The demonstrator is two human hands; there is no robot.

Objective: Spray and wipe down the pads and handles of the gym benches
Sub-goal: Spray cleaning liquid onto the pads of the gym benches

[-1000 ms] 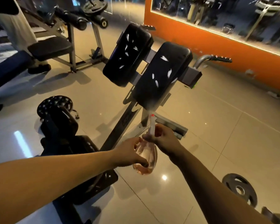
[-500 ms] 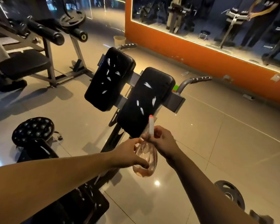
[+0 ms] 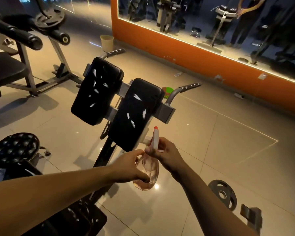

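With the left grip (image 3: 131, 167) clamped round its belly and the right grip (image 3: 167, 157) on its neck, the spray bottle (image 3: 149, 169) has shifted from under the near pad (image 3: 134, 113) to beside its lower corner, wiping not yet begun.

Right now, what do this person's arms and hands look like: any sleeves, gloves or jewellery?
No sleeve shows on the left forearm or right forearm as far as the frame reaches. The left hand and right hand wear no gloves; no watch, band or ring is visible.
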